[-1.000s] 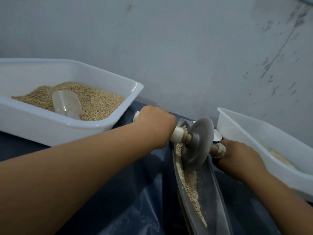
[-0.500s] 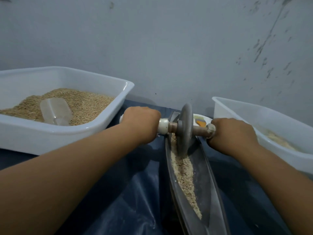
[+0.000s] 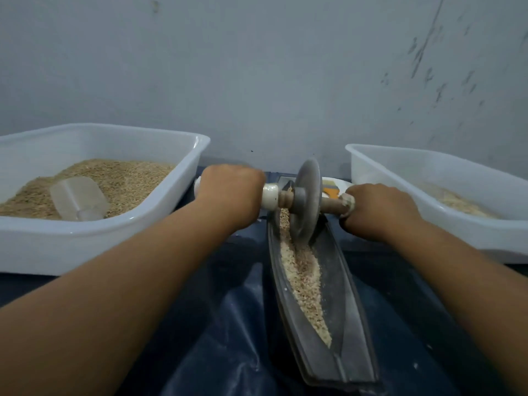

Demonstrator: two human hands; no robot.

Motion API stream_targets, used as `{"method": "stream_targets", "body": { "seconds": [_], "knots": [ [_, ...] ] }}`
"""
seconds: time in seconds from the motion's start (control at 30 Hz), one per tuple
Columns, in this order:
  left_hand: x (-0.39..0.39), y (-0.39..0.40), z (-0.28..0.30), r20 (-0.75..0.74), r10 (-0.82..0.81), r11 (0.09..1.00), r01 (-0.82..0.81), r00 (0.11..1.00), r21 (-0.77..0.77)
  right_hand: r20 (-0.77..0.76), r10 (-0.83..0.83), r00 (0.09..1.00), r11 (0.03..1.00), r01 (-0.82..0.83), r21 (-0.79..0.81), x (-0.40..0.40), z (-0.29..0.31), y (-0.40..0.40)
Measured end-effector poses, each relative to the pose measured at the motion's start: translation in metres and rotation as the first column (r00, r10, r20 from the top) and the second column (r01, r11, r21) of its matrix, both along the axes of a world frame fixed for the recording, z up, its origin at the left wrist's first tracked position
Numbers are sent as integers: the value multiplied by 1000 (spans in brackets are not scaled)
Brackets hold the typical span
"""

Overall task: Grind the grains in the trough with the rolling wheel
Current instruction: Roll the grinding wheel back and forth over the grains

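Upright in the far end of the trough [image 3: 347, 318], the rolling wheel [image 3: 307, 201] stands on the grains [image 3: 303, 277]; the left hand [image 3: 230, 195] is curled round the axle's white left handle, the right hand [image 3: 378, 210] round its right end; a left tub [image 3: 94, 241] holds grain and a clear scoop [image 3: 78, 198]; a right tub [image 3: 457, 221] sits opposite; both rest on the dark blue sheet [image 3: 228, 338].

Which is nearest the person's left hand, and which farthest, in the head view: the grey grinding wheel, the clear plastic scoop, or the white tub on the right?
From the left hand:
1. Grey grinding wheel, just to its right on the axle it grips.
2. Clear plastic scoop, to its left, lying on the grain.
3. White tub on the right, beyond the right hand.
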State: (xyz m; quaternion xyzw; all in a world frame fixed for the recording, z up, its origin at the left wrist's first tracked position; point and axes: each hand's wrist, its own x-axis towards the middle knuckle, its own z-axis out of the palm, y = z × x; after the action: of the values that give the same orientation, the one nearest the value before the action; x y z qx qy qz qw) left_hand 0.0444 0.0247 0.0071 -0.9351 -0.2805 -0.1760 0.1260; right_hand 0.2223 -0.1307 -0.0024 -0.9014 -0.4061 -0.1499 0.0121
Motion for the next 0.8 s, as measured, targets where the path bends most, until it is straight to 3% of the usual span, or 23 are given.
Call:
{"method": "stream_targets", "body": {
  "seconds": [0.17,0.27,0.5,0.57,0.7,0.8],
  "knots": [
    [-6,0,-6,11,-21,996,20,1000,85,10,63,998,998,-63,18,1,-9,-17],
    [-21,-1,-22,38,-49,992,44,998,117,126,92,988,995,-94,15,-6,-13,-32],
    [4,14,-16,97,49,998,-45,994,-48,231,38,972,996,-55,67,0,3,8],
    [3,14,-13,46,49,997,-47,998,-62,211,61,976,997,-71,39,2,6,8],
    [-17,9,-9,-180,-6,976,-34,984,-217,-73,155,985,972,-165,-166,-3,15,-13],
    [-22,5,-17,-127,14,986,-35,992,-161,4,152,988,977,-149,-153,-5,10,-16]
  ]
}}
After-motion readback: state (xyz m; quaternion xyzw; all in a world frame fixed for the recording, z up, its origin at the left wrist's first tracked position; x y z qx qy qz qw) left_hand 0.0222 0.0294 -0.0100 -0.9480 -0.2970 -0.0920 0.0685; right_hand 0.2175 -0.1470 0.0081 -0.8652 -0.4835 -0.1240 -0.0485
